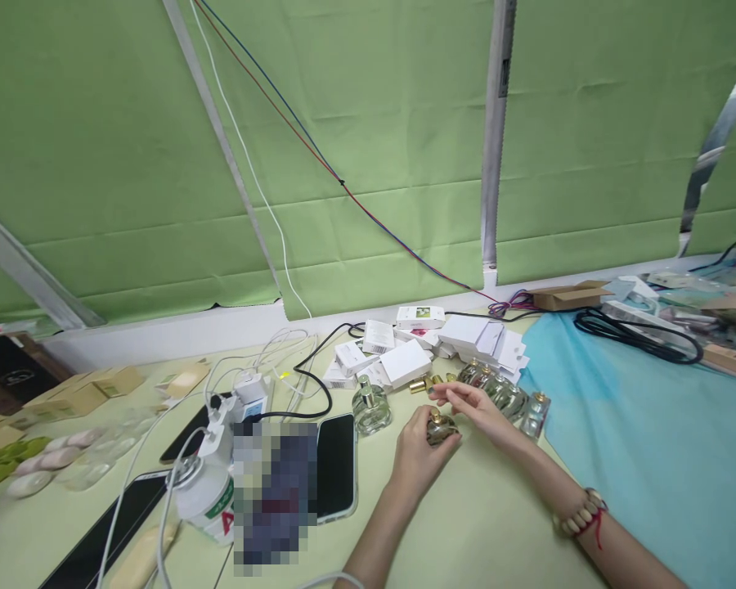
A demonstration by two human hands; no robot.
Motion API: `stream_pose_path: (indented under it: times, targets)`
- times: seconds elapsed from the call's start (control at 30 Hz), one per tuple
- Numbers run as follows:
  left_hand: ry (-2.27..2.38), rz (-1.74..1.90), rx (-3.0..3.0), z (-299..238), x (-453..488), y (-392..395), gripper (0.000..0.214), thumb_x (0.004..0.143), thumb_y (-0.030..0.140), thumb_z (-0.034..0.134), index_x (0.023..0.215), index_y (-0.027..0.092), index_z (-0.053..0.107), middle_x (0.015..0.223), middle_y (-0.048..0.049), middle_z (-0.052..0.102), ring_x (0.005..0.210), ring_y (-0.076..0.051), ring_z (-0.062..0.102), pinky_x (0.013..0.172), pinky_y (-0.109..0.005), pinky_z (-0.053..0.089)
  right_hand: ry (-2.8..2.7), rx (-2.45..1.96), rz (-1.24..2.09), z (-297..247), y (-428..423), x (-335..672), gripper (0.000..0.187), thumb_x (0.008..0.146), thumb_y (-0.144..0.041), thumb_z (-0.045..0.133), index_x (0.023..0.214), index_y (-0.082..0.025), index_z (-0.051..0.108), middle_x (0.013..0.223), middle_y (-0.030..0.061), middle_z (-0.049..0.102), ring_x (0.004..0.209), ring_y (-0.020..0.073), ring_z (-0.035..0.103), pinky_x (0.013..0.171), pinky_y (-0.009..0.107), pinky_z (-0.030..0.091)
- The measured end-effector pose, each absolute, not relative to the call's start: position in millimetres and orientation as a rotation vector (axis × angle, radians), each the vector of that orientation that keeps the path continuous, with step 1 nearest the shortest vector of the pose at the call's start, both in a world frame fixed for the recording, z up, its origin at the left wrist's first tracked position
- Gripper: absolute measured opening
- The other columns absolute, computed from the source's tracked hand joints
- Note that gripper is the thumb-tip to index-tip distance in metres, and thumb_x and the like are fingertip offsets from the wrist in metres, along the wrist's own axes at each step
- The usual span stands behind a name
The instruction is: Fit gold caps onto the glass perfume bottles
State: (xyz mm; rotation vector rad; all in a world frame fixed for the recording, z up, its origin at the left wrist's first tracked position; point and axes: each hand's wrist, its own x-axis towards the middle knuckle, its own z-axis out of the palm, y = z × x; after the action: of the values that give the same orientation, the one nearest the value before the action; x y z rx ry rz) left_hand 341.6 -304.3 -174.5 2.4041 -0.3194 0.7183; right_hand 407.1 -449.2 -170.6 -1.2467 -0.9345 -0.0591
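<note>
Lower right of frame centre, my left hand (418,448) clamps the glass bottle (442,431), presumably leaving its gold top (435,415) accessible. My right hand (471,402) hovers nearby; I cannot tell whether it grips anything.

Bare forearms (540,470), beige bead bracelet (573,521) on R, w/ red cord (599,528)

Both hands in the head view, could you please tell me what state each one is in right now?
Left hand: closed around a glass bottle.
Right hand: near the bottle; whether it pinches anything small cannot be told.
</note>
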Motion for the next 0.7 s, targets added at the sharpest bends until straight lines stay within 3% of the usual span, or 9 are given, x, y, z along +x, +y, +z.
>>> stream_pose_path:
  times: [0.17,0.23,0.33,0.4,0.5,0.7]
  targets:
    - [-0.302,0.689,2.523,-169.4,336.0,-302.6,0.037,0.068,0.043,0.065,0.076,0.017,0.041,0.076,0.0012,0.053,0.069,-0.013,0.047,0.062,-0.024,0.033,-0.795,-1.441,-0.435,-176.0,-454.8,414.0,0.042,0.086,-0.050,0.045,0.103,-0.015,0.062,0.103,0.0112,0.063,0.081,0.0181,0.061,0.065,0.029,0.049]
    - [-0.342,0.677,2.557,-168.1,333.1,-302.7,0.038,0.067,0.043,0.066,0.072,0.016,0.039,0.072,0.0017,0.051,0.065,-0.011,0.044,0.060,-0.023,0.031,-0.832,-1.624,-0.584,-182.7,-451.6,416.7,0.037,0.090,-0.042,0.039,0.106,-0.018,0.062,0.111,0.0090,0.060,0.089,0.0188,0.061,0.075,0.032,0.050]
    - [-0.441,0.687,2.557,-167.0,330.2,-302.4,0.034,0.067,0.040,0.065,0.072,0.016,0.042,0.073,0.0008,0.053,0.067,-0.012,0.045,0.061,-0.023,0.032,-0.934,-1.882,-0.674,-193.7,-437.2,424.2,0.039,0.092,-0.031,0.034,0.121,-0.019,0.056,0.128,0.0070,0.052,0.115,0.0207,0.051,0.097,0.037,0.043]
    - [-0.493,0.706,2.536,-166.5,329.8,-300.9,0.030,0.068,0.039,0.064,0.074,0.016,0.046,0.077,-0.0006,0.055,0.070,-0.013,0.048,0.064,-0.024,0.034,-0.968,-2.040,-0.653,-198.0,-424.8,431.4,0.046,0.091,-0.026,0.033,0.134,-0.016,0.044,0.139,0.0098,0.040,0.123,0.0227,0.045,0.100,0.038,0.041]
    - [-0.487,0.722,2.529,-165.8,330.2,-297.8,0.029,0.068,0.039,0.065,0.075,0.015,0.051,0.080,-0.0028,0.058,0.072,-0.014,0.051,0.066,-0.025,0.036,-0.987,-2.228,-0.676,-196.6,-411.7,440.1,0.053,0.090,-0.017,0.029,0.143,-0.014,0.030,0.144,0.0114,0.029,0.120,0.0236,0.049,0.095,0.038,0.045]
    - [-0.573,0.710,2.441,-164.4,327.1,-296.2,0.026,0.070,0.031,0.064,0.091,0.017,0.059,0.093,-0.0032,0.063,0.085,-0.018,0.057,0.078,-0.028,0.042,-1.000,-2.373,-0.694,-184.7,-410.3,433.7,0.044,0.091,-0.022,0.036,0.134,-0.016,0.045,0.129,0.0114,0.051,0.104,0.0246,0.059,0.085,0.034,0.050]
